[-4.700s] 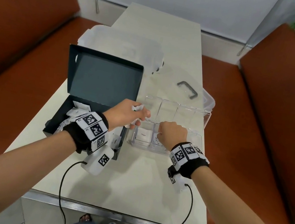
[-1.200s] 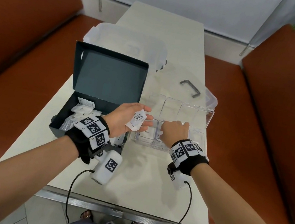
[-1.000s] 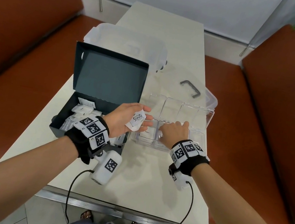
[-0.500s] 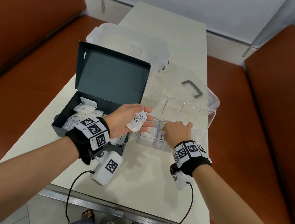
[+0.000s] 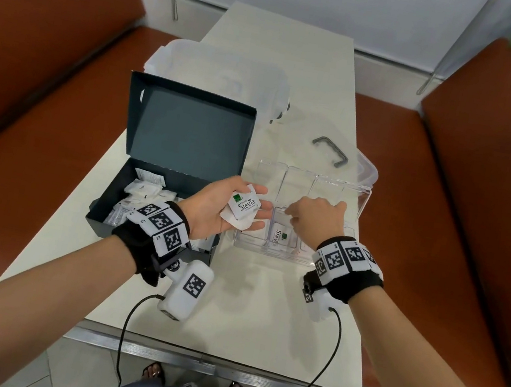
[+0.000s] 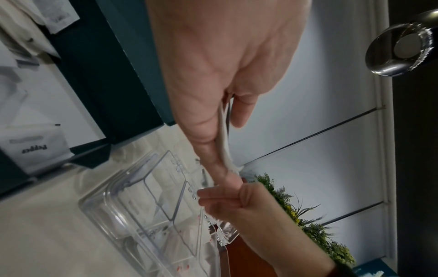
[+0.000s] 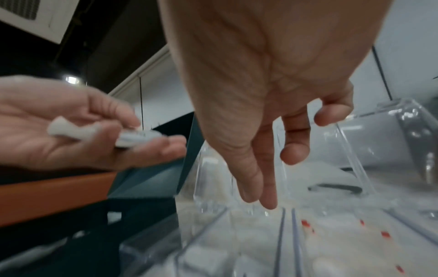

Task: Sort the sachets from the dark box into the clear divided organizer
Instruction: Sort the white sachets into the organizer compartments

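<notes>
The dark box (image 5: pixel 99 217) stands open at the table's left with several white sachets (image 5: pixel 141 192) inside. My left hand (image 5: pixel 247 204) hovers between the box and the clear divided organizer (image 5: pixel 367 192), palm up. It pinches a few white Stevia sachets (image 5: pixel 241 212) under the thumb; in the left wrist view the sachets (image 6: pixel 224 135) show edge-on. My right hand (image 5: pixel 312 218) hangs over the organizer's near row, fingers (image 7: pixel 259 178) relaxed downward and holding nothing. One Stevia sachet (image 5: pixel 280 238) lies in a near compartment.
A translucent tub (image 5: pixel 220 74) sits behind the dark box's raised lid (image 5: pixel 190 127). A clear lid with a grey handle (image 5: pixel 330 150) lies behind the organizer. Orange benches (image 5: pixel 43 94) flank the table; its near edge (image 5: pixel 201 356) is close to my body.
My right hand has drawn back a little from the near compartment, uncovering the Stevia sachet lying there. My left hand still holds its sachets in about the same place.
</notes>
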The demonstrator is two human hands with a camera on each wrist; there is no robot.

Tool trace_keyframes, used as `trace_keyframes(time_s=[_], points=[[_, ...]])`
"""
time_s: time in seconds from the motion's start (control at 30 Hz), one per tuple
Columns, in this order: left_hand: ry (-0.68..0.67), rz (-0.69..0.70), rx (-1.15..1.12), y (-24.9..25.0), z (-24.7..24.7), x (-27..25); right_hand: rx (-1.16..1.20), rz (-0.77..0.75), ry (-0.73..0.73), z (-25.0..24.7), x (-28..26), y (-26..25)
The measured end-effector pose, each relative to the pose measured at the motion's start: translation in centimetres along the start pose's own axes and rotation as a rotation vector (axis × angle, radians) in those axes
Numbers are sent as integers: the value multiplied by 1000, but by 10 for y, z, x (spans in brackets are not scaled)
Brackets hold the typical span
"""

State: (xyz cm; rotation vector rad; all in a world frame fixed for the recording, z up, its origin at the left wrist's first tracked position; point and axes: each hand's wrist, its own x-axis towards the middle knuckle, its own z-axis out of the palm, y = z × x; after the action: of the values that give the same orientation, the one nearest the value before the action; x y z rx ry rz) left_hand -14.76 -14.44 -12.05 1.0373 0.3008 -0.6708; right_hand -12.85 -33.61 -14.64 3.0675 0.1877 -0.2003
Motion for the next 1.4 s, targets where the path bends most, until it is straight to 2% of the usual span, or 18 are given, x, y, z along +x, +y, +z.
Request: trace_keyframes(time_s=[0.07, 0.17, 0.23, 0.3, 0.43, 0.5, 0.57, 0.63, 0.73, 0.83, 0.97, 1.07, 1.3, 1.4], points=[[-12, 18, 45, 1, 2, 2, 154, -3, 82, -15, -3, 4], [-55, 38, 185, 0, 6, 4, 549, -85, 200, -36, -8, 1], [-80, 74, 286, -3, 9, 6, 719, -183, 149, -46, -11, -4], [-80, 135, 371, -4, 13, 9, 764, -226, 40, -50, -13, -9], [10, 260, 546, -3, 14, 17, 785, -140, 34, -49, -14, -1], [30, 248, 530, -3, 13, 18, 846, -34, 49, -45, -14, 4], [32, 250, 510, -4, 12, 20, 948, 45, 5, -42, -15, 7], [45, 259, 536, -5, 12, 22, 990, 27, -64, -40, -17, 8], [79, 277, 606, -7, 18, 25, 904, -36, -27, -40, -14, 10], [124, 297, 570, -7, 21, 27, 874, 66, 25, -31, -7, 11], [139, 280, 550, -8, 16, 25, 718, 140, -152, -10, -4, 2], [125, 259, 524, -8, 11, 21, 559, 113, -209, 3, 0, -4], [134, 240, 491, -7, 5, 15, 159, 41, -180, 16, 4, -12], [134, 240, 483, -6, 2, 12, 75, -14, -168, 20, 4, -11]])
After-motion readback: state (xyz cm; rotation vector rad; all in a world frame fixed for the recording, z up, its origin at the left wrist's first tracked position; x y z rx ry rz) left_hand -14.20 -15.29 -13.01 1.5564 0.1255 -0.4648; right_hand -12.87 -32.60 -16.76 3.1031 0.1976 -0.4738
